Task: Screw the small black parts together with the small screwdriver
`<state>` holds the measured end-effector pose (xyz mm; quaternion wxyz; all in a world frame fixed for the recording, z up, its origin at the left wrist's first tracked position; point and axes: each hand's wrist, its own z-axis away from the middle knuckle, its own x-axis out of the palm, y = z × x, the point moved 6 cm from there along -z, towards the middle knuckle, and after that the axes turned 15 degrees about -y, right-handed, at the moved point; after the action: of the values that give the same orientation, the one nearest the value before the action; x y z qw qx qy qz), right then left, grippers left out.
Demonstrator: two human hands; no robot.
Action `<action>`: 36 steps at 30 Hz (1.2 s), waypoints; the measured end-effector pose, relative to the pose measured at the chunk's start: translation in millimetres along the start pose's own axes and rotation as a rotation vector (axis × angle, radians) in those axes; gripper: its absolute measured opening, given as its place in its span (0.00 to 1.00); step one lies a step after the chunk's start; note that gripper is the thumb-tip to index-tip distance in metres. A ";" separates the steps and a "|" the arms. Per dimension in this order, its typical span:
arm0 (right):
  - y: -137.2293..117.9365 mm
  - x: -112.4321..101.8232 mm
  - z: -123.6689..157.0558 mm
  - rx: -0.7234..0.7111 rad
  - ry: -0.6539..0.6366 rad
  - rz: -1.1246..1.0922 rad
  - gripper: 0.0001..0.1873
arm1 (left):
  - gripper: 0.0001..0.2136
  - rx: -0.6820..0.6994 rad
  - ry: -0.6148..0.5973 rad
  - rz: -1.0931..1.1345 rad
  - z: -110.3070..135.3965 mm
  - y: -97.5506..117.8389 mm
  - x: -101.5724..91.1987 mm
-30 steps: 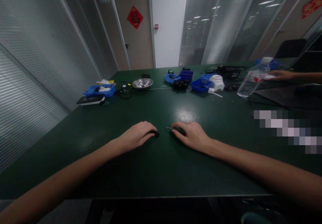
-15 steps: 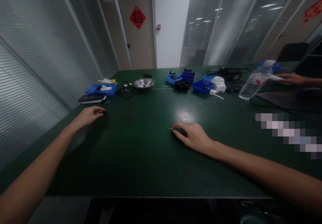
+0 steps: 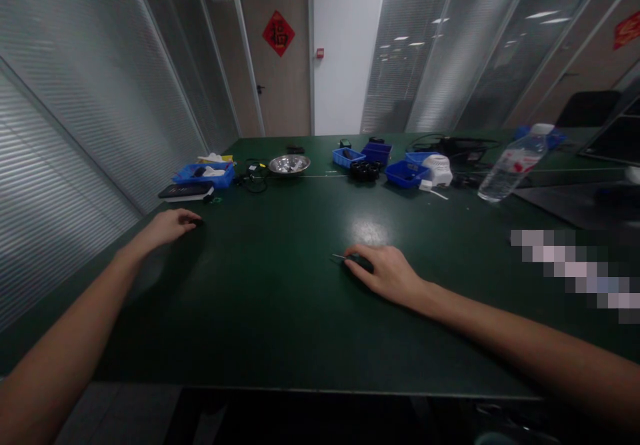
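My left hand [image 3: 169,225] rests on the dark green table [image 3: 280,312] at the left, fingers curled over a small black object [image 3: 198,222] at its fingertips. My right hand [image 3: 387,275] lies near the table's middle, fingers closed over another small black part [image 3: 361,261] with a thin metal pin [image 3: 339,256] sticking out to the left. Both forearms stretch back toward me.
Along the far side stand blue bins [image 3: 204,174], a metal bowl [image 3: 289,164], black cables [image 3: 253,180], a dark flat device [image 3: 186,192], more blue bins [image 3: 403,173], a white appliance [image 3: 440,168] and a tilted water bottle [image 3: 515,163]. A laptop [image 3: 607,140] is at the far right.
My left hand slid from the table's middle out to the left with the small black object. The other person's hand by the bottle has gone from view. My right hand stayed put.
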<state>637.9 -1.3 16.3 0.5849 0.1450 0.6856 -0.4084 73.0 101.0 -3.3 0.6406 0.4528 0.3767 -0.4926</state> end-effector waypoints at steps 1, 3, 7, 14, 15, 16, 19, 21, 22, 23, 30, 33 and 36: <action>0.2 0.1 0.0 -0.002 -0.002 -0.004 0.17 | 0.19 0.004 -0.001 -0.003 0.2 -0.2 -0.2; 0.5 0.5 -0.2 -0.004 -0.007 -0.009 0.17 | 0.20 0.017 0.007 -0.010 0.7 -0.6 -0.7; -0.1 0.7 -0.5 -0.006 -0.008 -0.009 0.17 | 0.20 0.034 0.040 -0.029 0.9 -3.4 -0.3; -0.5 0.6 -0.3 0.003 -0.016 -0.004 0.17 | 0.19 0.120 0.080 -0.056 0.8 -0.7 0.7; -0.4 0.5 -0.3 0.002 -0.012 0.001 0.16 | 0.19 0.126 0.081 -0.058 1.1 0.2 0.5; 0.0 0.4 -0.2 0.001 -0.006 0.004 0.16 | 0.19 0.130 0.084 -0.060 1.5 1.0 0.2; 0.6 1.0 -0.2 -0.009 -0.002 0.006 0.16 | 0.19 0.133 0.092 -0.063 2.9 3.4 -1.2; 0.6 1.1 0.0 -0.012 -0.002 0.006 0.16 | 0.19 0.133 0.098 -0.064 4.1 4.9 -2.0; 0.3 0.9 0.1 -0.011 -0.002 0.007 0.16 | 0.20 0.134 0.099 -0.064 4.7 5.5 -2.3; -0.1 0.6 0.2 -0.009 -0.004 0.008 0.16 | 0.20 0.133 0.100 -0.063 5.2 5.9 -2.5; -1.3 -0.3 0.3 -0.001 -0.014 0.002 0.15 | 0.21 0.107 0.057 -0.060 5.4 5.0 -2.3; 1.0 1.1 -0.1 0.004 -0.012 0.012 0.16 | 0.21 0.118 0.031 -0.070 5.7 6.5 -1.2; 2.2 2.2 -0.2 0.001 -0.012 0.013 0.15 | 0.21 0.115 0.034 -0.079 7.0 7.5 -1.6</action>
<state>638.6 -0.4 13.4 0.5917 0.1471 0.6809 -0.4057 80.3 95.6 1.9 0.5873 0.4818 0.3761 -0.5306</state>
